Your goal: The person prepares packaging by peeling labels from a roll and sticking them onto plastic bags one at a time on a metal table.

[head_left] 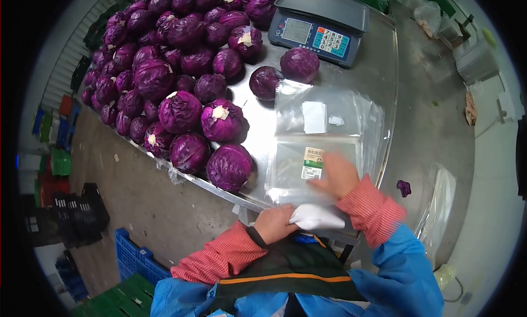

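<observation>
My left hand (274, 224), low at the table's near edge, is closed on a white curled sheet (317, 217) that looks like paper. My right hand (337, 177) is over the clear plastic bags (285, 158), beside a green and white printed label (313, 162) on the top bag. Motion smears its fingers, so whether they hold anything does not show. Further up the bags lie a white blank-looking paper stack (314, 118) and a small white scrap (336, 120). Two red cabbages (300, 64) rest just behind the bags.
A large heap of red cabbages (155, 78) covers the left of the metal table (255, 147). A digital scale (321, 29) stands at the back. On the floor are a blue crate (137, 256), black crates (79, 215) and a purple leaf scrap (404, 188).
</observation>
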The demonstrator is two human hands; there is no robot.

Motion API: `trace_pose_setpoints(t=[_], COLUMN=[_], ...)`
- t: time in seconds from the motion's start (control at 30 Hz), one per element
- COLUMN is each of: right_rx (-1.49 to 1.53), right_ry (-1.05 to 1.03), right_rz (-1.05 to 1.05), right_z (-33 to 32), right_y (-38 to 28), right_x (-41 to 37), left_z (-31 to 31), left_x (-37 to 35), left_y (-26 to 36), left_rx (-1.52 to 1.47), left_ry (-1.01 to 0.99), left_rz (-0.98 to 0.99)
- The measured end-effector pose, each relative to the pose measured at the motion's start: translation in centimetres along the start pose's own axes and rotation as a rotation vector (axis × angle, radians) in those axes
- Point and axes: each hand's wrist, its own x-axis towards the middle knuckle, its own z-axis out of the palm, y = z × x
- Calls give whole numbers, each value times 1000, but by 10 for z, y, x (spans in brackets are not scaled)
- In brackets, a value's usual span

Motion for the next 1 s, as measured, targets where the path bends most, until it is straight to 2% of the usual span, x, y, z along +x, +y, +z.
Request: trace_pose_setpoints(t=[0.1, 0.2, 0.27, 0.3, 0.37, 0.43, 0.5, 0.6, 0.67, 0.73, 0.83, 0.9, 0.97, 1.0], right_rx=[-11, 58, 225, 307, 228, -22, -418, -306, 241, 664, 746, 797, 761, 698], right_ry=[-161, -140, -182, -205, -234, 45, 233, 408, 128, -128, -184, -142, -98, -82], right_rz=[-150, -95, -30, 2, 14, -185, -84, -123, -179, -203, -37, -1, 17, 14], right_z=[31, 44, 35, 26, 3, -24, -77, -112, -85, -62, -37, -29, -23, -20], right_y=[20, 28, 32, 32, 40, 54, 37, 5, -5, -19, -25, -28, -30, -31], right_x=[-24, -21, -15, -10, 15, 56, 92, 81, 49, 17, -6, -15, -21, -23], left_z=[-5, -1, 4, 6, 11, 10, 12, 18, 16, 15, 6, -9, -23, -30], left_x=[2, 9, 17, 17, 15, 12, 10, 15, 17, 19, 21, 31, 38, 38], left_y=[-2, -7, -8, -9, -9, -5, -7, -30, -39, -46, -34, -3, 10, 9], left_rx=[28, 24, 39, 74, 142, -15, -206, -508, -673, -787, -699, -446, -363, -416], left_ry=[52, 134, 223, 221, 218, 163, 113, 28, 14, -38, 35, 526, 638, 512], left_rz=[192, 369, 491, 481, 456, 287, 125, -157, -173, -206, -83, 33, 97, 95])
